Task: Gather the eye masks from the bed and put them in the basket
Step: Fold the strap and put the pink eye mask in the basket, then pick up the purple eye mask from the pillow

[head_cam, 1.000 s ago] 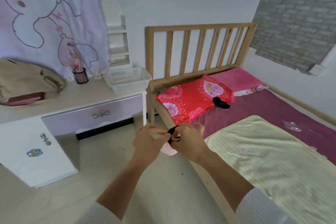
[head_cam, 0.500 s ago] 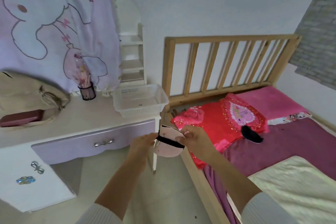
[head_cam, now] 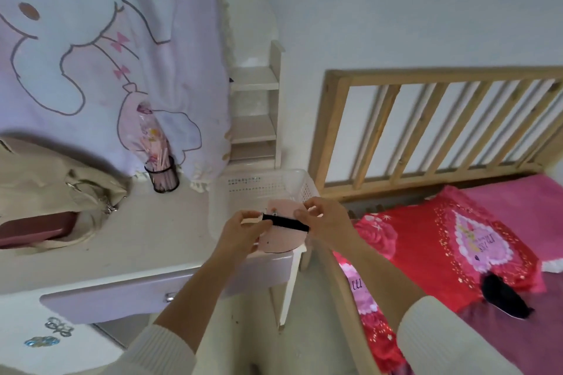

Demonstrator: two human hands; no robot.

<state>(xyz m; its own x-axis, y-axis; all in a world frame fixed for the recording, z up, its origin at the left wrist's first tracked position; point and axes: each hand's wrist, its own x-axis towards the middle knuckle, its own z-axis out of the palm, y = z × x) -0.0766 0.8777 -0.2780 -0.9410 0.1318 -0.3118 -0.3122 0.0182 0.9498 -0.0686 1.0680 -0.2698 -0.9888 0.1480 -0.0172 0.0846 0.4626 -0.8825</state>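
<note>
The table [head_cam: 143, 240] carries a white basket [head_cam: 300, 189] at its corner nearest the bed [head_cam: 545, 329], a dark pen cup [head_cam: 164, 176] and a beige bag [head_cam: 51, 179] farther from it. On the bed, a black eye mask [head_cam: 504, 297] lies against the red pillow [head_cam: 432, 246].

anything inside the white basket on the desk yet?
The white basket shows only bare mesh walls along its far side. Its front and floor are covered by the pink eye mask held between the left hand and right hand, so contents there are unknown.
</note>
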